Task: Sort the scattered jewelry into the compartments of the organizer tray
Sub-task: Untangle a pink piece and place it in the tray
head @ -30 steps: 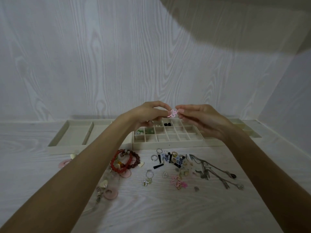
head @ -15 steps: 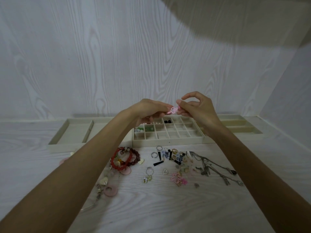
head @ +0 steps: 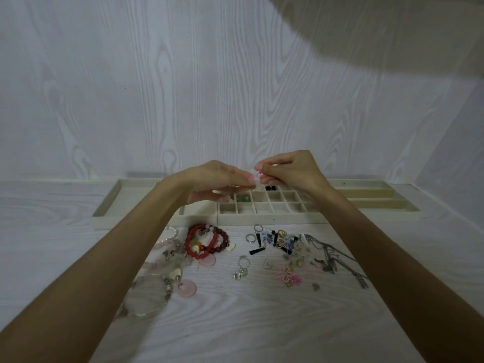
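At centre frame the left hand [head: 217,182] now has slack fingers, and the small pink piece [head: 258,175] has passed to the right hand [head: 293,169], whose fingers pinch it above the organizer tray [head: 272,218]. I judge a compartment comes next; much jewelry still lies on the bench [head: 248,323] at lower centre.

Table [head: 262,323] (pale woodgrain) bears organizer tray [head: 262,218], scattered jewelry [head: 262,252].
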Available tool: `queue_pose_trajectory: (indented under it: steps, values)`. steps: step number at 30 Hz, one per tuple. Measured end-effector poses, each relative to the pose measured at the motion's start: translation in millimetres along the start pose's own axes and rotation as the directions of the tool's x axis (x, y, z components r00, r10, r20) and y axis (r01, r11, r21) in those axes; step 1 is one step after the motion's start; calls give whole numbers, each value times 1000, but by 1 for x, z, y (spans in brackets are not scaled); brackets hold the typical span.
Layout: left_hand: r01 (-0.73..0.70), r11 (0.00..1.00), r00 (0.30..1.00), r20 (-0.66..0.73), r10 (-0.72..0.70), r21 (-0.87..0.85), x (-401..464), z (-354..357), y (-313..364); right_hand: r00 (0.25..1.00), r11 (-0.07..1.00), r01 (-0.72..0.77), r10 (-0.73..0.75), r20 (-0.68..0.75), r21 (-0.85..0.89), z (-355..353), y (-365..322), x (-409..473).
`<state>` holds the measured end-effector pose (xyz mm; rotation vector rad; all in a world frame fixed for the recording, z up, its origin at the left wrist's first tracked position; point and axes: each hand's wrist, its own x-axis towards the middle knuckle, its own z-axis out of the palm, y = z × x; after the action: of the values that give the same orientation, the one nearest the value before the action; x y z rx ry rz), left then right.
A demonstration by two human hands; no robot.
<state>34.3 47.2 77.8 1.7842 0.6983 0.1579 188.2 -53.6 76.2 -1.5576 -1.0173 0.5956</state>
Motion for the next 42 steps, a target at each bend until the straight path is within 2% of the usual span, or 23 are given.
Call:
queue_pose_trajectory:
  steps: [7, 10, 13, 19, 22, 29, 33, 37, 42]
  values:
    - [-40, 983, 958, -273, 89, 179, 2, -13, -44, 965, 985, -163, 172, 196, -65, 33, 12, 19]
    - [-74, 969, 957, -258, 135, 234, 6, -16, -53, 946, 969, -172, 213, 243, -179, 33, 18, 24]
    - [-46, 938, 949, -278, 148, 342, 14, -16, -58, 938, 940, -155, 236, 252, -304, 33, 22, 29]
    - [54, 771, 919, -334, 210, 634, 25, -11, -56, 917, 897, -132, 272, 292, -421, 39, 29, 39]
    - [117, 692, 935, -313, 165, 713, 30, -10, -51, 909, 846, -81, 280, 310, -527, 40, 26, 41]
    - [208, 632, 967, -254, -19, 746, 46, -11, -43, 880, 774, -57, 337, 335, -631, 49, 27, 46]
    - [261, 570, 950, -313, -8, 779, 49, -7, -37, 894, 726, -11, 315, 318, -688, 56, 31, 49]
    - [290, 577, 933, -361, 8, 763, 52, -6, -37, 922, 634, 82, 245, 300, -769, 61, 35, 49]
    - [213, 637, 965, -261, -19, 741, 52, -15, -43, 952, 508, 233, 56, 301, -829, 65, 34, 43]
